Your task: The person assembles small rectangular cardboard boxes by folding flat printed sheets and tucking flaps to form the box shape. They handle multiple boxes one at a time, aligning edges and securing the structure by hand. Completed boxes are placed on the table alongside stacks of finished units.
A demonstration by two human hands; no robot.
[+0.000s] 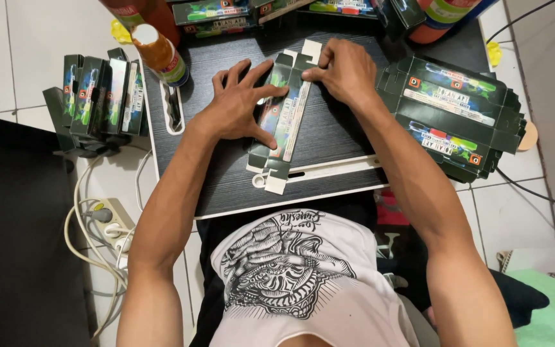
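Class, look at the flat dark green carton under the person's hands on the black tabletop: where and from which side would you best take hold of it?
Probably by the near end of the flat carton: its white tab overhangs the black tabletop edge, clear of the left hand and right hand, so fingers can pinch it from below.

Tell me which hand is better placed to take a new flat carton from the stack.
Probably the right hand: the stack of flat cartons lies just beside it, while the left hand presses the carton being folded.

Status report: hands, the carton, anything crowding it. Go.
Left hand flat on the folded carton. Right hand pinching its top flap. Flat carton stack beside right wrist, apart.
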